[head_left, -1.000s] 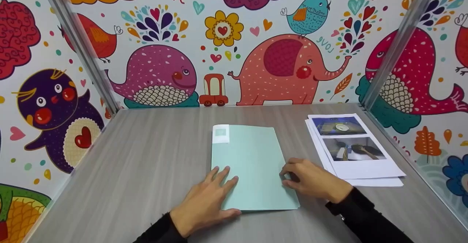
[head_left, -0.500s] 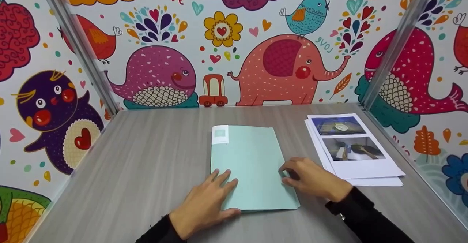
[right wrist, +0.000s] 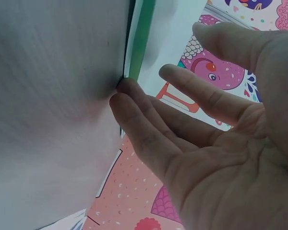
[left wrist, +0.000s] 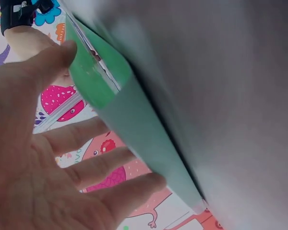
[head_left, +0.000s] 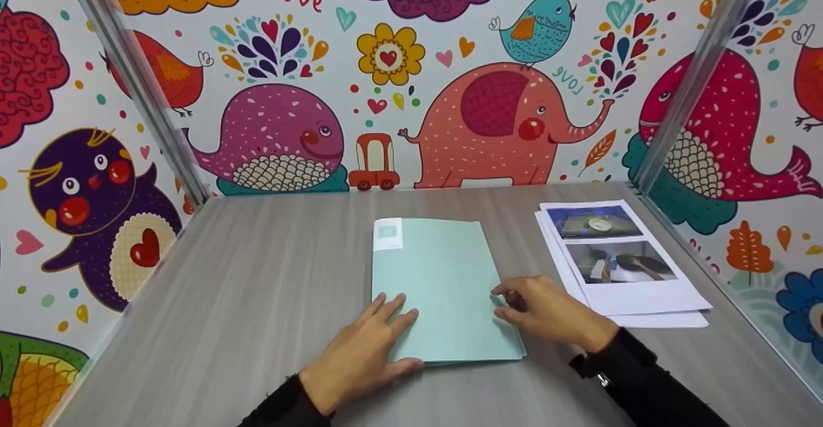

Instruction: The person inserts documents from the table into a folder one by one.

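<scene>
A pale green folder (head_left: 443, 285) with a white label (head_left: 388, 234) at its upper left corner lies closed on the table. My left hand (head_left: 360, 353) rests on its lower left part, fingers spread and thumb near the bottom edge. In the left wrist view, paper edges (left wrist: 103, 72) show between the covers at the folder's end. My right hand (head_left: 553, 311) is at the folder's right edge. In the right wrist view, its lower fingertips (right wrist: 122, 103) touch the table by the edge, while the index finger and thumb stand apart over the cover.
Several white sheets (head_left: 649, 297), the top one with two printed photos, lie to the right of the folder. The grey wood-grain table (head_left: 276, 272) is enclosed by cartoon-printed walls (head_left: 386, 2) with metal corner posts (head_left: 697, 80).
The folder's bottom edge has shifted slightly away from me. My right index finger has straightened a little along the right edge; the left hand stays almost in place.
</scene>
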A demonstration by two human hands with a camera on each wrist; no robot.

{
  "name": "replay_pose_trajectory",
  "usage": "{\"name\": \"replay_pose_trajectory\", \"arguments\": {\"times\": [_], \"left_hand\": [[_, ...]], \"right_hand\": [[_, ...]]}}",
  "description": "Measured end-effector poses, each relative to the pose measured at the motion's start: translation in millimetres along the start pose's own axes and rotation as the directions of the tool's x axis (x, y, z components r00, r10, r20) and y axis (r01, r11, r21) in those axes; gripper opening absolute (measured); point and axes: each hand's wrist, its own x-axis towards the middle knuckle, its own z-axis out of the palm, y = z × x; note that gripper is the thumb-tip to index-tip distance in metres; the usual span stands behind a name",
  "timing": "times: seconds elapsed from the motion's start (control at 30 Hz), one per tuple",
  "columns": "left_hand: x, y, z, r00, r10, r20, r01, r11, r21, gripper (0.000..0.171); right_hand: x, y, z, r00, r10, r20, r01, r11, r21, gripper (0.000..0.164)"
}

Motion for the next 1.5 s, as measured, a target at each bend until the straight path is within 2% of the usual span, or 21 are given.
{"name": "replay_pose_trajectory", "arguments": {"times": [0.17, 0.37, 0.6, 0.73, 0.93, 1.23, 1.5], "left_hand": [[0.7, 0.2, 0.1, 1.000, 0.000, 0.002, 0.000, 1.000, -0.012, 0.077], [1.5, 0.2, -0.8, 1.000, -0.002, 0.005, 0.002, 1.000, -0.007, 0.077], [0.7, 1.0, -1.2, 1.000, 0.000, 0.001, 0.000, 1.000, -0.013, 0.078], [0.2, 0.8, -0.9, 1.000, 0.005, -0.006, -0.005, 1.000, -0.006, 0.078], [-0.1, 0.7, -0.8, 1.000, 0.011, -0.012, -0.011, 1.000, 0.016, 0.079], [-2.0, -0.8, -3.3, 1.000, 0.002, -0.005, -0.002, 1.000, -0.015, 0.082], [-3.3, -3.5, -5.3, 1.000, -0.007, -0.012, 0.006, 0.998, -0.055, 0.083]], "right_hand": [[0.3, 0.5, -0.1, 0.998, 0.059, 0.031, -0.060, 0.998, 0.032, 0.031], [1.7, 0.2, -1.3, 0.996, 0.088, 0.033, -0.090, 0.992, 0.089, 0.033], [2.3, 1.3, -2.6, 0.984, 0.176, 0.037, -0.180, 0.963, 0.198, 0.035], [1.8, 0.9, -3.4, 0.967, 0.250, 0.042, -0.250, 0.918, 0.309, 0.040], [-0.4, 2.5, -5.3, 0.953, 0.300, 0.044, -0.283, 0.826, 0.487, 0.049], [2.5, 7.6, -5.7, 0.918, 0.395, 0.042, -0.337, 0.718, 0.609, 0.053], [4.3, 6.6, -8.9, 0.896, 0.441, 0.058, -0.370, 0.665, 0.648, 0.052]]}}
